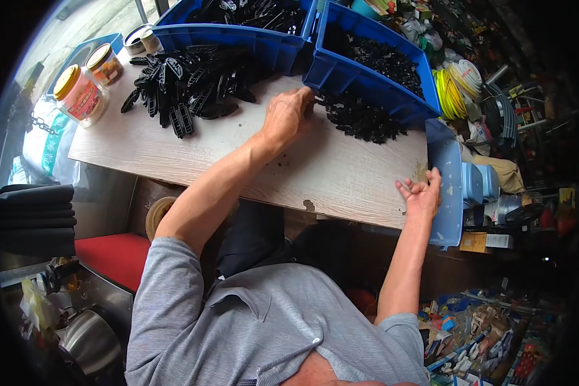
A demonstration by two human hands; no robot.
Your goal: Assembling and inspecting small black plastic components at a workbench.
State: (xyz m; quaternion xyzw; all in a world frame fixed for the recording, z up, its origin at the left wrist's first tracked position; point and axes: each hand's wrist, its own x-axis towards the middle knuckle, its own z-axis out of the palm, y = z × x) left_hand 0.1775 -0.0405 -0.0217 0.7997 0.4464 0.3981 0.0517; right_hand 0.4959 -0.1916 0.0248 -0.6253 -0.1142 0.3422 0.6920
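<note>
Has left grip (pixel 289 116) beside small black parts (pixel 365 120), cannot tell whether pinching; holds right grip (pixel 422 197) loosely spread; could scatter parts by brushing them.

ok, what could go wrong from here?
Left hand is close beside the loose small black parts; a careless sweep could scatter them. Right hand is at the right edge of the table, by the translucent blue bin; a bump might shift it.
</note>
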